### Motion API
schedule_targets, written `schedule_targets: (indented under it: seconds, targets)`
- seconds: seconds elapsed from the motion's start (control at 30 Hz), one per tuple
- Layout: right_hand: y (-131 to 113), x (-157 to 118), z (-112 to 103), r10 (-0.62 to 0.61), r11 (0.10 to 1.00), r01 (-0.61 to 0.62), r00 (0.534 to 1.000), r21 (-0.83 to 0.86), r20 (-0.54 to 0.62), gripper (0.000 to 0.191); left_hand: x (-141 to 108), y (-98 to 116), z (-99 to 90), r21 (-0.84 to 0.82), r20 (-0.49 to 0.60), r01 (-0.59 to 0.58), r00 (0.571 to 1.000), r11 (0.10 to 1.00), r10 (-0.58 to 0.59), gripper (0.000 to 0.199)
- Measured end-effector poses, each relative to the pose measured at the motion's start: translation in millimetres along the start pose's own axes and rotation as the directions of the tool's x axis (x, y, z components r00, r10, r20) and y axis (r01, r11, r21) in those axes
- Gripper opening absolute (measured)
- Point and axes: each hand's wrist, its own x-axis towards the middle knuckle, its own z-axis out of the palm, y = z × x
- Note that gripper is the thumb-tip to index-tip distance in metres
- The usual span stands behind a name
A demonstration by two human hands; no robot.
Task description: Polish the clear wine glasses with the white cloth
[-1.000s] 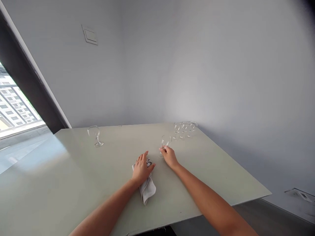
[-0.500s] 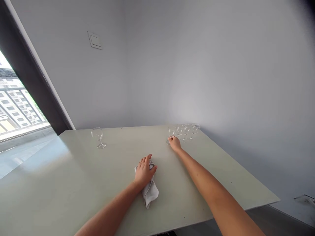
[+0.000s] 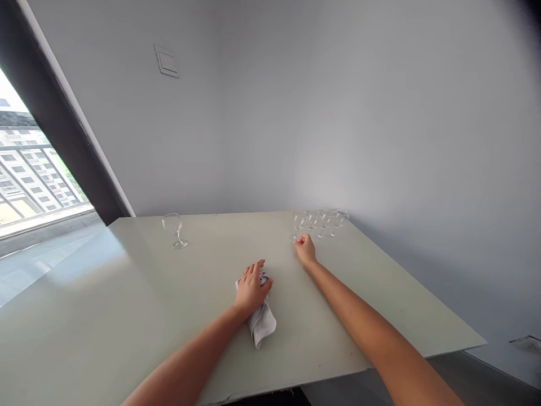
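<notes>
My left hand (image 3: 250, 291) lies over a folded light grey cloth (image 3: 262, 327) on the table, its fingers and thumb around the bunched upper part. Farther off to the right, my right hand (image 3: 306, 249) has its fingers curled together just in front of the foot of a clear stemmed glass (image 3: 300, 219). That glass stands upright at the left end of a row, its stem visible beyond my fingers. Whether my fingertips touch its foot I cannot tell. Several similar stemmed glasses (image 3: 328, 217) stand close together to its right.
Another stemmed glass (image 3: 172, 224) stands alone at the far left of the pale table (image 3: 127, 316). Grey walls (image 3: 270, 113) meet behind the table, with a switch plate (image 3: 168, 62) on the left one. The table's right and front edges are visible.
My right hand has drawn back slightly from the leftmost glass's stem towards me. The glass itself stays in place. My left hand remains on the cloth; the view has shifted slightly.
</notes>
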Motion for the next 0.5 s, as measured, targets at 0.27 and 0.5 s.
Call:
schedule_targets:
  seconds: [0.27, 0.5]
  targets:
    - [-23.7, -96.0, 31.6, -0.074, 0.989, 0.015, 0.91, 0.146, 0.408, 0.022, 10.1, -6.3, -1.8, -0.291, -0.157, 0.159, 0.965, 0.943, -0.211, 0.029]
    - [-41.9, -153.8, 14.5, -0.63, 0.75, 0.66, 0.69, 0.047, 0.355, 0.017, 28.9, -29.1, -21.3, -0.577, -0.39, 0.188, 0.791, 0.794, -0.471, 0.023]
